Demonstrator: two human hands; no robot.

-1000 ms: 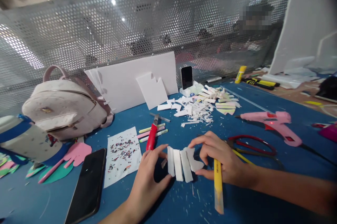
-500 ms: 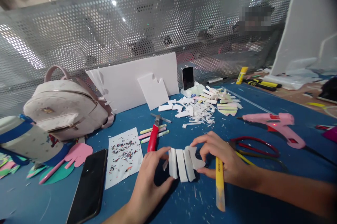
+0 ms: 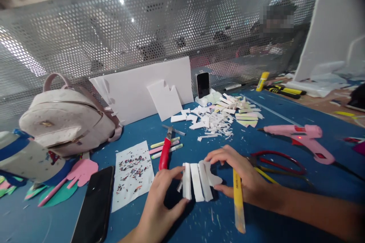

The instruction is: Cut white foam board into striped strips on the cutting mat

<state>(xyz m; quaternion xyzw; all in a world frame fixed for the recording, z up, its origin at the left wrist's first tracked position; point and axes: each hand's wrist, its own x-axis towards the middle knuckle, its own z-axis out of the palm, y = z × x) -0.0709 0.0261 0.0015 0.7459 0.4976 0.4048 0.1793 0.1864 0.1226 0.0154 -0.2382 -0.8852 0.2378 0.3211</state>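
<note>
A short row of white foam pieces (image 3: 196, 182) sits between my two hands, low over the blue table. My left hand (image 3: 164, 197) pinches the leftmost strip between thumb and fingers. At the other end, the thumb and fingers of my right hand (image 3: 238, 176) grip the notched white foam piece (image 3: 212, 174). A yellow stick-like tool with a pale, translucent end (image 3: 238, 201) points down from under my right hand; whether the curled fingers hold it I cannot tell. Just beyond my left hand lies a red-handled cutter (image 3: 164, 153).
A pink glue gun (image 3: 296, 132) and red-handled pliers (image 3: 279, 159) lie to the right. White foam scraps (image 3: 213, 121) are heaped further back. Markers (image 3: 167, 148), a speckled paper sheet (image 3: 132, 172), a black phone (image 3: 94, 205) and a backpack (image 3: 65, 117) occupy the left side.
Both hands keep hold of the foam pieces, which have turned very slightly. The left fingers have shifted a little along the leftmost strip. The view has moved slightly.
</note>
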